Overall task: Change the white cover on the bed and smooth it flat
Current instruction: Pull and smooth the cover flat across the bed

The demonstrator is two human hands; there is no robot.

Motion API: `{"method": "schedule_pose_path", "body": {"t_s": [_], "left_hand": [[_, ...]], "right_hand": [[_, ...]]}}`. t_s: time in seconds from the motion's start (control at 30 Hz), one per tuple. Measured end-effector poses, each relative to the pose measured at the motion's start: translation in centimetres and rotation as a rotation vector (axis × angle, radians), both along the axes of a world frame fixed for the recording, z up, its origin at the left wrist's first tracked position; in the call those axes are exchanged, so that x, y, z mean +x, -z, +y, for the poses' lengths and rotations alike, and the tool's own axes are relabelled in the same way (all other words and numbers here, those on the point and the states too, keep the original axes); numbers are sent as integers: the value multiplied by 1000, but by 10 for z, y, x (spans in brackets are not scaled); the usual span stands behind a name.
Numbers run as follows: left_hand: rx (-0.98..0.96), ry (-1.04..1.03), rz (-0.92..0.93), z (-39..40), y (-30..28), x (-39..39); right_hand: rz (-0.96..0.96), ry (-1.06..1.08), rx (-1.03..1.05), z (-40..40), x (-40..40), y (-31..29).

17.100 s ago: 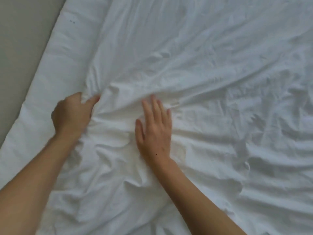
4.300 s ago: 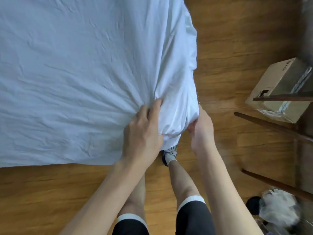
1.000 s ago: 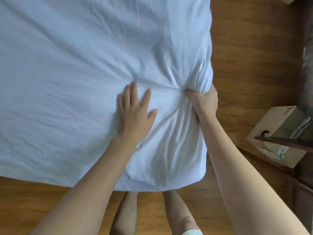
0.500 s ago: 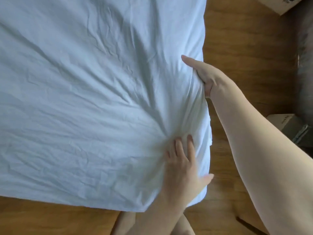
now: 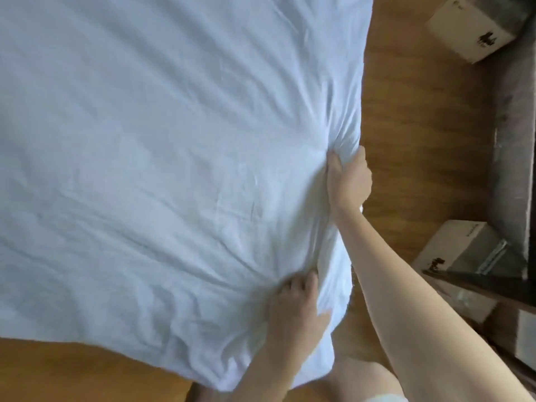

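The white cover (image 5: pixel 162 158) spreads over the bed and fills most of the head view, creased near its right corner. My right hand (image 5: pixel 348 181) grips a bunch of the cover at the bed's right edge, with folds fanning out from the fist. My left hand (image 5: pixel 295 311) lies on the cover near the front right corner, its fingers bent into the cloth and gathering a fold. The corner of the cover hangs over the wooden floor between my two arms.
Wooden floor (image 5: pixel 417 146) runs along the bed's right and front sides. Two cardboard boxes (image 5: pixel 470 27) (image 5: pixel 461 248) stand at the right by a grey furniture edge (image 5: pixel 510 140). Dark wooden bars (image 5: pixel 478 282) cross at lower right. My legs (image 5: pixel 365 378) are below.
My right hand has slid back along the right edge toward me and now bunches the cloth. My left hand stays near the corner with its fingers curled tighter.
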State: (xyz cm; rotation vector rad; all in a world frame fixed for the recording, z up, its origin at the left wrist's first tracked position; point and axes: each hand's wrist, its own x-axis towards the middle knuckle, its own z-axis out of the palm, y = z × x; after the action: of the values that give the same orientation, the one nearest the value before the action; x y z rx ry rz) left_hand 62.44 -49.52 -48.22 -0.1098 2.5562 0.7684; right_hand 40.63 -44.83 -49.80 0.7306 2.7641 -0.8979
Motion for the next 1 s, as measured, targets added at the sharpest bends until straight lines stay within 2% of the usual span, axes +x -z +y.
{"method": "schedule_pose_path", "body": {"t_s": [0.07,0.2,0.33,0.4,0.47,0.53,0.6,0.7,0.87,1.0], "left_hand": [[49,-19,71,0,-1,-4],[70,-210,249,2,-2,-42],[-18,-478,489,7,2,-139],[-93,-551,543,3,5,-198],[-178,-637,497,0,7,-252],[-206,-758,358,0,5,-289],[-246,-823,238,4,4,-310],[-326,-803,148,12,2,-312],[-296,-794,150,4,4,-312],[-286,-823,202,-4,9,-324]], "right_hand": [[-36,-45,-39,16,-6,-3],[-193,40,-546,34,-29,5],[-273,-59,-769,42,-85,-3],[-381,-156,-876,43,-113,-8],[-547,-230,-949,45,-134,-9],[-678,-256,-1032,49,-152,-9],[-712,-185,-1145,54,-175,-10],[-745,-95,-1260,52,-202,-10],[-899,-120,-1323,23,-220,-10],[-1097,-33,-1432,-3,-231,-12]]}}
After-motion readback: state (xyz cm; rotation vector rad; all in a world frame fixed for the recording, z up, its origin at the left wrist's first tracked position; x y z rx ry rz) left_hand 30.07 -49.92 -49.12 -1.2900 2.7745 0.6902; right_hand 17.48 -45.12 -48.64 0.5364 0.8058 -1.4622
